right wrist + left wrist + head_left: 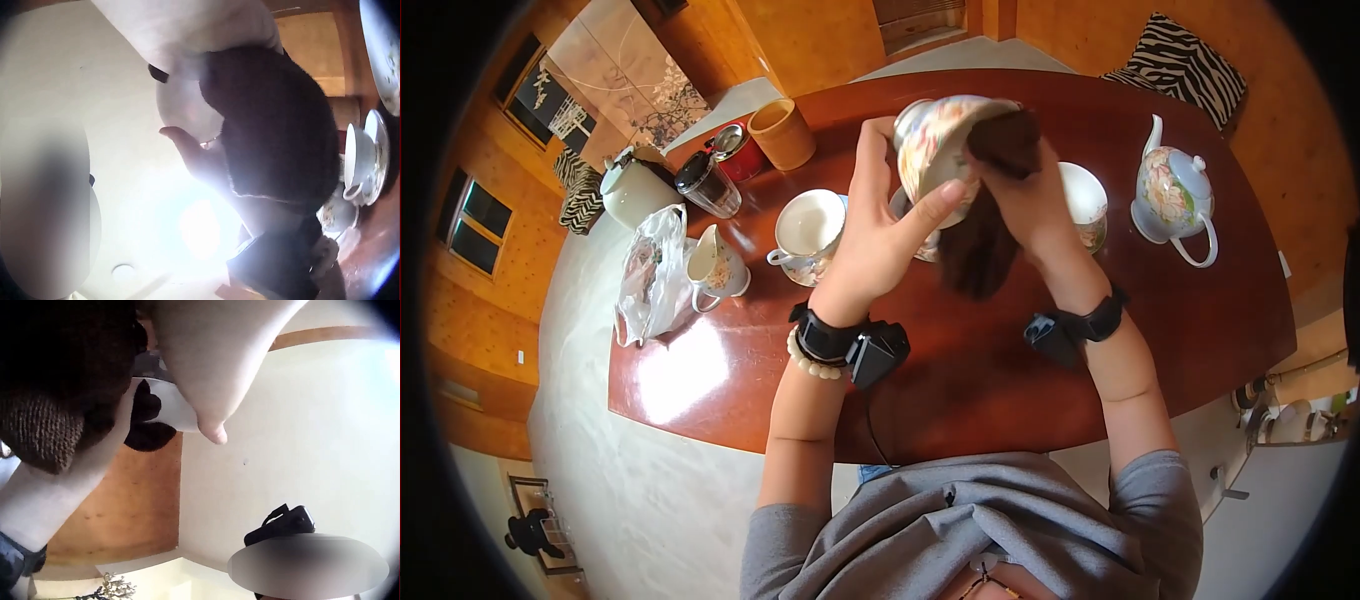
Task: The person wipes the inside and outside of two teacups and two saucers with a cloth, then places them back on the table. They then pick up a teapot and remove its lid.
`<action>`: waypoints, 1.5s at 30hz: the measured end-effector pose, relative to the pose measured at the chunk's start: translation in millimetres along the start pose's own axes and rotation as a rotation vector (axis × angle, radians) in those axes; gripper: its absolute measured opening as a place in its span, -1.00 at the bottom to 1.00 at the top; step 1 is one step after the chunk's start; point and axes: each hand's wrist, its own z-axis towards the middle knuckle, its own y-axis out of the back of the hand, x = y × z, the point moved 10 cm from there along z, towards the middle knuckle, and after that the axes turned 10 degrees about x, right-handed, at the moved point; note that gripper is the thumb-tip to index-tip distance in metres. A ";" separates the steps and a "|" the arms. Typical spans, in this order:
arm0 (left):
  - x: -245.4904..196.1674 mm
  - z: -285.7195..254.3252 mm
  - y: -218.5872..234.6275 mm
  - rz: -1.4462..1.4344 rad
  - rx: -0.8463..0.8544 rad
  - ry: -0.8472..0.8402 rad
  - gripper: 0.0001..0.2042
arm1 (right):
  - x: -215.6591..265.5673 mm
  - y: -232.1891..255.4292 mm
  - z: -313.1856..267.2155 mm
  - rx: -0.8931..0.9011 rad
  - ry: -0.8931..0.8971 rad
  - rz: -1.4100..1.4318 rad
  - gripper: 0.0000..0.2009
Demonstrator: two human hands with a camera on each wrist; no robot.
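Note:
My left hand (870,230) grips a white porcelain cup (930,150) with a floral outside, raised over the table and tipped with its mouth toward my right hand. The left thumb lies along the cup's near side. A dark brown cloth (980,250) is bunched in my right hand (1040,215), which holds part of it at the cup's mouth while the rest hangs below. In the right wrist view the cloth (275,125) covers much of the cup's pale inside (187,109). Dark folds of the cloth (150,434) overlap the cup's inner wall in the left wrist view.
A floral teapot (1170,195) and a white cup (1084,190) stand to the right on the red-brown table (1100,370). Leftward are a cup on a saucer (808,228), a floral jug (718,272), a plastic bag (650,285), a lidded glass (712,188) and a tan cylinder (782,138).

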 end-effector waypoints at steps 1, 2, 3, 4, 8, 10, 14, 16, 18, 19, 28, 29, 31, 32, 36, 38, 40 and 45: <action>-0.9 -0.4 -0.1 -0.079 0.000 -0.013 -0.48 | 14.2 -1.2 4.8 0.043 0.093 -0.089 -0.65; -0.7 -2.1 1.3 -0.052 -0.022 -0.010 -0.50 | 27.1 -3.5 2.4 0.055 0.153 -0.230 -0.66; 0.2 -4.1 1.8 -0.027 -0.044 -0.006 -0.51 | 43.9 -5.1 -3.4 0.066 0.211 -0.373 -0.66; 1.0 -5.6 2.6 -0.002 -0.066 -0.002 -0.53 | 61.8 -9.7 -9.0 0.077 0.269 -0.516 -0.67; -21.8 -11.2 10.8 -0.006 -0.149 -0.200 -0.44 | 50.4 -17.1 -6.0 0.118 0.287 -0.315 -0.69; -25.8 -16.5 12.7 0.018 -0.253 -0.262 -0.38 | 23.5 -28.5 -13.0 0.068 0.210 -0.178 -0.66; -18.9 -23.5 18.7 0.049 -0.338 -0.309 -0.36 | -0.7 -44.6 -20.0 0.109 0.041 -0.117 -0.64; -15.4 -22.8 21.0 0.013 -0.354 -0.286 -0.41 | -4.0 -42.5 -20.2 0.120 -0.043 -0.111 -0.66; -8.4 -15.9 19.7 0.039 -0.294 -0.136 -0.47 | -1.0 -32.1 -13.3 0.092 0.024 -0.099 -0.66; -6.8 -13.1 19.4 0.052 -0.265 -0.061 -0.50 | 0.4 -25.7 -9.5 0.079 0.057 -0.093 -0.66; 31.0 -8.7 4.4 0.340 0.159 0.380 -0.42 | 57.7 -47.7 -17.2 0.411 0.398 -0.936 -0.67; 37.1 -10.3 8.3 0.305 0.181 0.406 -0.35 | 46.6 -40.1 -9.5 0.407 0.326 -0.839 -0.67; 27.4 -12.9 14.5 0.128 0.131 0.353 -0.34 | 37.4 -19.0 -1.4 0.290 0.125 -0.530 -0.65; 21.3 -13.4 15.7 0.044 0.108 0.324 -0.32 | 27.0 -6.1 4.8 0.210 0.187 -0.484 -0.67; -5.5 -10.0 1.9 0.003 -0.031 0.042 -0.32 | 16.9 2.8 8.5 0.123 0.123 -0.352 -0.70; -8.8 -10.3 2.3 -0.037 -0.115 0.021 -0.38 | 23.2 -0.6 4.1 0.112 0.106 -0.359 -0.71; -8.2 -13.6 9.1 0.012 -0.177 0.026 -0.42 | 33.8 -3.7 -0.8 0.125 0.092 -0.421 -0.70; -15.0 -11.0 11.7 0.227 -0.050 0.157 -0.65 | 74.4 -19.2 -11.6 0.356 0.167 -0.650 -0.58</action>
